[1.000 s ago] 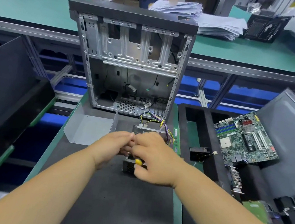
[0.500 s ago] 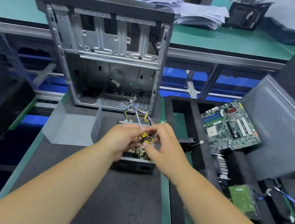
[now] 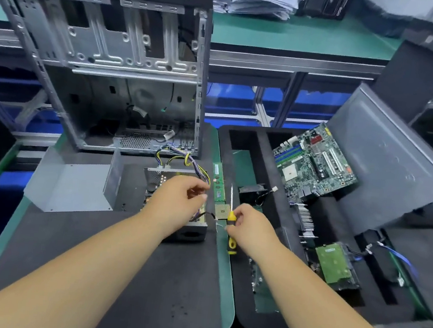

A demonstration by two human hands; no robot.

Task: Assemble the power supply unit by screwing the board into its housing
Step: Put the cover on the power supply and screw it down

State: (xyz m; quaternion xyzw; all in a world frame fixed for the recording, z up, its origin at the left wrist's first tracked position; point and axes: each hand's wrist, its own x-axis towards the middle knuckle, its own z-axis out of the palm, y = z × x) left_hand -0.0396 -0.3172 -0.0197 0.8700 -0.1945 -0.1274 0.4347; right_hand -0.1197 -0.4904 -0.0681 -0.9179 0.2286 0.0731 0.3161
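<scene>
A: where's the PSU sitting?
B: power supply unit (image 3: 191,232) is lying on the black mat (image 3: 121,274), under the left hand (image 3: 175,207). left fingers (image 3: 198,192) are curling over the board, maybe pinching something small, can't tell what

A: driver?
B: right hand (image 3: 250,227) is gripping the screwdriver (image 3: 231,220) by its yellow handle, shaft pointing away from the person, just right of the housing. Tip is off the board, so I'd guess it needs swinging left
</scene>
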